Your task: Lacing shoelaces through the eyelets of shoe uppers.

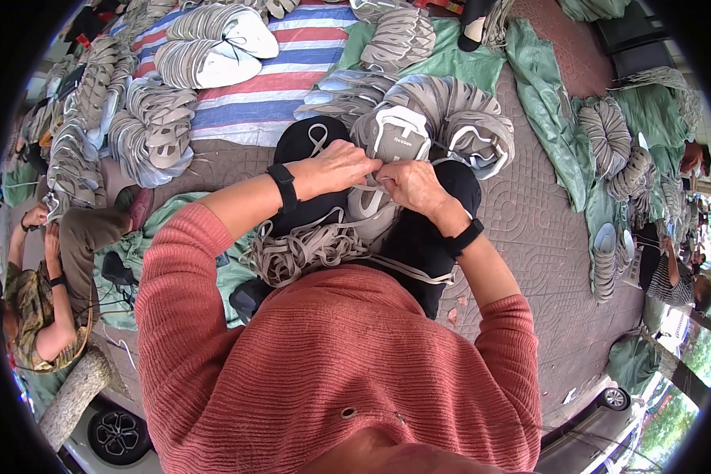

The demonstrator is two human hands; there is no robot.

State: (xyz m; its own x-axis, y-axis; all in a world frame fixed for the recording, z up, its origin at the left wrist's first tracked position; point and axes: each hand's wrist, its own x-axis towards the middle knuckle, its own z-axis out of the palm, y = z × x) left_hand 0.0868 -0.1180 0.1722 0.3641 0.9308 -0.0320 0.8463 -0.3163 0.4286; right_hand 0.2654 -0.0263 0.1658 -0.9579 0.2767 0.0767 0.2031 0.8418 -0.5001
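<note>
A grey shoe upper (403, 142) with a white-edged tongue lies between my knees. My left hand (340, 167) is closed in a pinch at its throat; what its fingertips grip is too small to make out. Meeting it from the other side, my right hand (416, 186) has its fingers closed on the upper. A loop of pale lace (317, 139) stands out beside my left hand over the black cloth on my knee. In my lap rests a tangled heap of beige shoelaces (304, 251), with a few strands trailing to the right.
Stacked uppers curve in a row (478, 134) just beyond my knees. More bundles (217, 47) lie on a striped sheet (253, 99). A green tarp (541, 110) covers paving at right. Another person (47, 308) works at left. Car wheels (118, 436) show at the lower edges.
</note>
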